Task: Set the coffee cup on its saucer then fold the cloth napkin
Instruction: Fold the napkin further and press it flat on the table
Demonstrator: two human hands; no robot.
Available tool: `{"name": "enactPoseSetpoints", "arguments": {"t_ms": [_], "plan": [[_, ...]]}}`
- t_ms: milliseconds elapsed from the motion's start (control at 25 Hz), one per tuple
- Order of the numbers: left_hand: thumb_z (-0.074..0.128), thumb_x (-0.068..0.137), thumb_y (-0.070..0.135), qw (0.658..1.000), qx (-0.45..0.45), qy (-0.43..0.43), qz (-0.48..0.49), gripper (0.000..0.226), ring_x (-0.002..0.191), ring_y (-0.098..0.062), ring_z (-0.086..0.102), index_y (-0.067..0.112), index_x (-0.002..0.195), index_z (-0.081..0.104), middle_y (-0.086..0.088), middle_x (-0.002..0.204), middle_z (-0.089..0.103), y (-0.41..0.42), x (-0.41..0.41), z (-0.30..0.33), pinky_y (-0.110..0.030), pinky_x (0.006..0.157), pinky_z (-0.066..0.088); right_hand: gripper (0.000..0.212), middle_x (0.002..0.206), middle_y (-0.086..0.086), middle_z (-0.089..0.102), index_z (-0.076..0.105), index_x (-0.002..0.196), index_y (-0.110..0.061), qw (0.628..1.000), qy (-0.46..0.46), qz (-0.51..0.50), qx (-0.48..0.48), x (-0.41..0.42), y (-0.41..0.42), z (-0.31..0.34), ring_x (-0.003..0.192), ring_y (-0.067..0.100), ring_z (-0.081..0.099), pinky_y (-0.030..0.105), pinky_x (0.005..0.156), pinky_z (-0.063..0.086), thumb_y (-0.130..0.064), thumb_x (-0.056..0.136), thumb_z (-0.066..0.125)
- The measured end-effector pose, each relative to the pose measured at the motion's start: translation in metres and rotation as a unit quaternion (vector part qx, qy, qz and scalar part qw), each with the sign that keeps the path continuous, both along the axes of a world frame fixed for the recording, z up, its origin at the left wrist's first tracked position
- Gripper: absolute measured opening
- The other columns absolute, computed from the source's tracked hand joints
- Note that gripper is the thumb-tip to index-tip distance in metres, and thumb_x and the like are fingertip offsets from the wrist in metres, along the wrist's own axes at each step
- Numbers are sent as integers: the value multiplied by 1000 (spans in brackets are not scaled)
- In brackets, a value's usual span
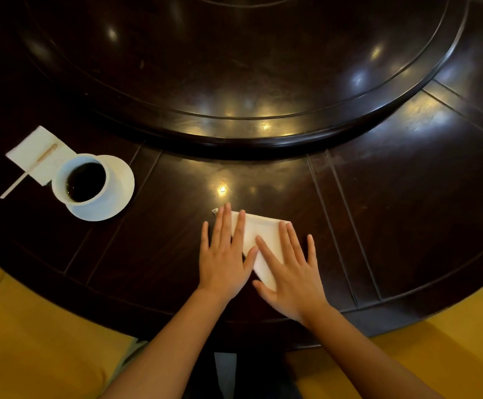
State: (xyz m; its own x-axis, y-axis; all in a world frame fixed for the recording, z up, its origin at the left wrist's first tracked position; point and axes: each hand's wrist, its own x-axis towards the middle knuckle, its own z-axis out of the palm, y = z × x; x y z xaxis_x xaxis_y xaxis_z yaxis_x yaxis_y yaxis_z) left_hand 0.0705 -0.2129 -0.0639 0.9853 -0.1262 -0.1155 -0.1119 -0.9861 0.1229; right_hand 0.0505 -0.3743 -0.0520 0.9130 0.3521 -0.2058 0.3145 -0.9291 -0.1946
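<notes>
While unlabelled, hands [225,254] flat on napkin [263,234].

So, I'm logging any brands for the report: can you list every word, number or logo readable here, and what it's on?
None can be read.
Cup and saucer: plain white, no print.
Cloth napkin: a small tag at its far corner, too small to read.
Paper napkin and stir stick: no visible print.

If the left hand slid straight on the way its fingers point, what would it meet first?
Past the napkin, the left hand would probably meet bare table, then the raised turntable rim. The cup sits well off that line.
</notes>
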Motion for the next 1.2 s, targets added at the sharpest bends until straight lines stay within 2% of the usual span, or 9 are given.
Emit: {"name": "enactPoseSetpoints", "arguments": {"t_ms": [120, 480, 600, 720, 800, 880, 960, 1080, 1200], "plan": [[20, 89, 58, 1000, -3, 19, 0, 72, 144, -28, 4, 19, 149, 9, -16, 156, 6, 9, 1, -2, -48, 114, 10, 76, 155, 17, 1, 9, 147, -34, 998, 6, 57, -16, 2, -12, 2, 143, 29, -4, 59, 110, 3, -71, 84, 30], [4, 83, 62, 995, -21, 93, 3, 74, 140, -22, -24, 27, 144, -19, -10, 154, -22, 10, 6, 12, -52, 115, 5, 75, 154, 17, 11, 20, 146, -25, 1000, 2, 22, -15, -4, -4, 10, 143, 30, 8, 62, 108, 8, -69, 86, 23], [26, 86, 55, 996, -76, 17, 49, 74, 144, -27, 4, 17, 148, 10, -16, 156, 10, -8, -18, 33, -52, 112, 15, 54, 147, 16, 34, 41, 137, -23, 997, -37, 56, 34, 15, -17, 18, 135, 33, 31, 49, 105, 20, -51, 96, 19], [49, 81, 55, 991, -121, 12, -52, 68, 136, -24, 33, 19, 138, 39, -8, 145, 41, -36, -56, 33, -55, 104, 35, 41, 139, 13, 47, 52, 130, -18, 986, -75, 144, 39, 48, -38, 20, 127, 32, 43, 47, 103, 35, -32, 92, 42], [65, 74, 50, 989, -106, 41, -90, 66, 133, -22, 38, 22, 132, 49, -5, 142, 46, -38, -63, 28, -55, 98, 41, 40, 130, 13, 56, 56, 125, -16, 983, -71, 167, 39, 55, -44, 18, 116, 32, 54, 44, 94, 45, -31, 90, 46], [72, 71, 38, 990, -94, 38, -101, 62, 134, -21, 37, 22, 128, 53, -4, 142, 46, -28, -60, 21, -55, 101, 38, 36, 119, 13, 61, 61, 117, -14, 985, -84, 143, 54, 53, -44, 16, 103, 30, 58, 41, 84, 47, -34, 91, 47], [67, 73, 26, 989, -79, 23, -126, 58, 136, -20, 33, 21, 130, 52, -4, 144, 44, -10, -59, 19, -52, 106, 28, 33, 107, 10, 62, 64, 109, -14, 988, -98, 84, 79, 43, -40, 15, 92, 26, 58, 38, 77, 44, -36, 89, 49], [41, 81, 9, 989, -30, -27, -144, 55, 139, -21, 25, 13, 136, 46, -8, 146, 41, 26, -61, 10, -47, 114, 17, 27, 93, 5, 60, 66, 95, -15, 987, -106, 10, 119, 22, -22, 11, 84, 21, 56, 32, 73, 37, -35, 86, 51], [31, 84, 12, 993, -20, -35, -107, 56, 140, -24, 19, 5, 138, 39, -14, 148, 37, 38, -66, 8, -43, 113, 13, 23, 109, 10, 62, 65, 95, -14, 984, -120, 30, 125, 12, -8, 8, 106, 25, 54, 38, 82, 44, -32, 88, 52]]}}
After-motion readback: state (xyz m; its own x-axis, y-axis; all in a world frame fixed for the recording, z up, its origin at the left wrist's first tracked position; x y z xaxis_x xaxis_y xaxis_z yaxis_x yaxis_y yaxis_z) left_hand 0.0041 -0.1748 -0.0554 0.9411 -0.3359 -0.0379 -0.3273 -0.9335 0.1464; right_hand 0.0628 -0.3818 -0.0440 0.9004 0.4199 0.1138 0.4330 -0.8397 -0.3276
